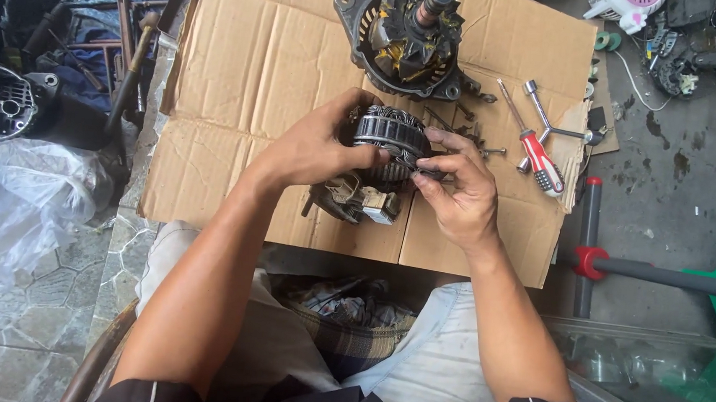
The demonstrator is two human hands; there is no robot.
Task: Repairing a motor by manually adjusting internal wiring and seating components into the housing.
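Left hand and right hand closed around the ribbed alternator stator, held above the cardboard sheet. Right fingers pinching perhaps a small screw. Red-handled screwdriver nearby.

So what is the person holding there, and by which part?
An alternator stator, a ribbed metal ring with windings. The left hand grips its outer rim; the right hand pinches something small at its right edge.
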